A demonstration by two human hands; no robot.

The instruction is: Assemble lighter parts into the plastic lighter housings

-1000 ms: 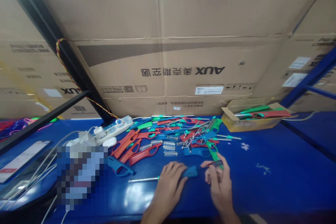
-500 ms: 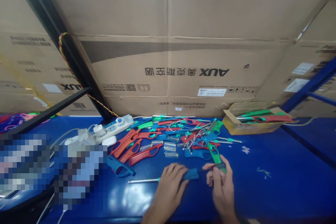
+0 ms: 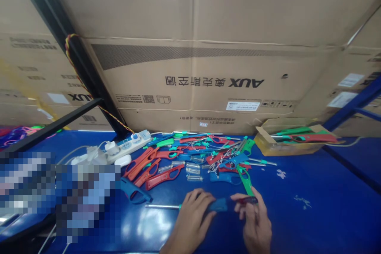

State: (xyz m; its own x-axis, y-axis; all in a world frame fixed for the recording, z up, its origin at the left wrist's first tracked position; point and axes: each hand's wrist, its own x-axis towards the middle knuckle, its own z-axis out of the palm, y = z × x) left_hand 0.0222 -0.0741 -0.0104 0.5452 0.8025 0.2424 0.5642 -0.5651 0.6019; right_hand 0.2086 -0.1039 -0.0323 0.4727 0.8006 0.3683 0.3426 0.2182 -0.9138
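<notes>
My left hand is closed round a blue long-necked lighter held low over the table. Its metal tube points left, and the handle end sticks out to the right of my fingers. In my right hand is a screwdriver with a dark red, see-through handle, gripped between thumb and fingers. Its shaft side faces the lighter; I cannot tell whether the tip touches it. Just behind my right hand lies a green lighter shell, and a blue shell lies beyond the lighter.
Red lighter shells, small clear tanks and wired parts form a heap at the back. An open carton of lighters stands back right. A power strip with plugs is at left, near a black post. Cardboard boxes wall the back.
My right hand and the screwdriver have moved slightly right and down. The lighter's handle end has shifted a little right and down in my left hand. The view has shifted slightly.
</notes>
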